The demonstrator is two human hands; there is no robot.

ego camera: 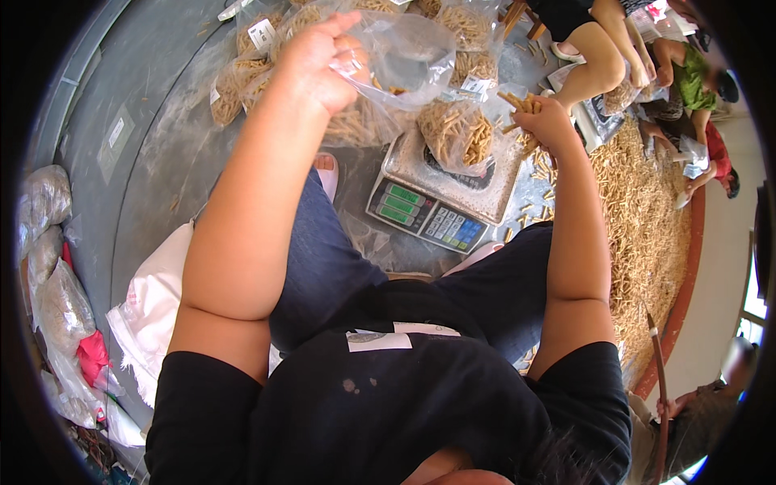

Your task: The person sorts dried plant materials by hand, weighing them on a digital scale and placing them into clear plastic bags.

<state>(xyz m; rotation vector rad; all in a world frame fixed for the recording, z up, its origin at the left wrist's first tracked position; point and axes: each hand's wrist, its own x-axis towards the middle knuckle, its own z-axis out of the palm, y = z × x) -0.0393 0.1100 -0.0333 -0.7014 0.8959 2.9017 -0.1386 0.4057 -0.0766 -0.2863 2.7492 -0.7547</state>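
My left hand (330, 66) grips the rim of a clear plastic bag (409, 57), whose mouth gapes towards the right; some brown stick-like pieces show in its lower part. In my right hand (542, 124) is a bunch of dried brown sticks (518, 108), at the right of the scale. A filled clear bag (458, 136) of the same sticks rests on the metal pan of a digital scale (448, 188), its display lit green. The scale stands on the floor between my feet.
Several filled bags (470, 27) lie beyond the scale. A large heap of sticks (642, 242) spreads at the right, inside a red edge (697, 242). Other people sit at the upper right; another holds a long handle at the lower right. A white sack (160, 303) lies left.
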